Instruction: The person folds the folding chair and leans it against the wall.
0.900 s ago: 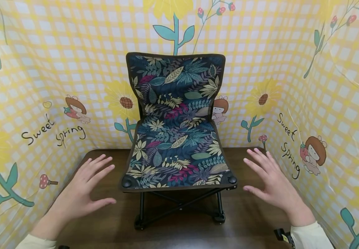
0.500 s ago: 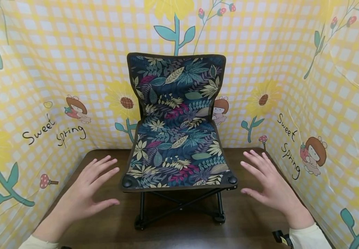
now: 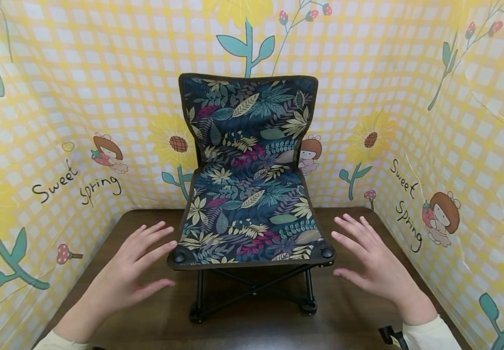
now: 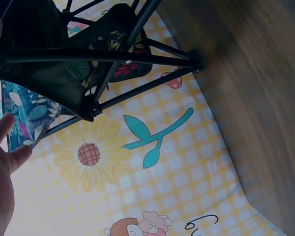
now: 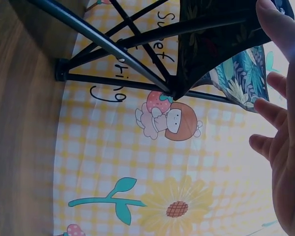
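A small folding chair (image 3: pixel 252 194) with dark leaf-print fabric stands upright and unfolded, facing me. Its black crossed legs (image 3: pixel 253 291) show below the seat, and in the left wrist view the black tubes (image 4: pixel 152 58) appear from the side. My left hand (image 3: pixel 125 272) is just left of the seat's front corner, fingers spread and thumb apart. On the other side my right hand (image 3: pixel 374 265) is near the right front corner, fingers likewise spread. Neither hand holds anything. Whether the left fingertips touch the seat edge I cannot tell; the right ones look slightly apart from it.
The chair stands on a brown wooden table (image 3: pixel 147 321). Yellow checked cloth (image 3: pixel 138 97) with sunflowers and figures hangs close behind and on both sides. A black strap or buckle (image 3: pixel 392 336) is at the right sleeve.
Both hands have moved inward toward the chair's front corners, the left one rightward and the right one leftward. The chair stays in place.
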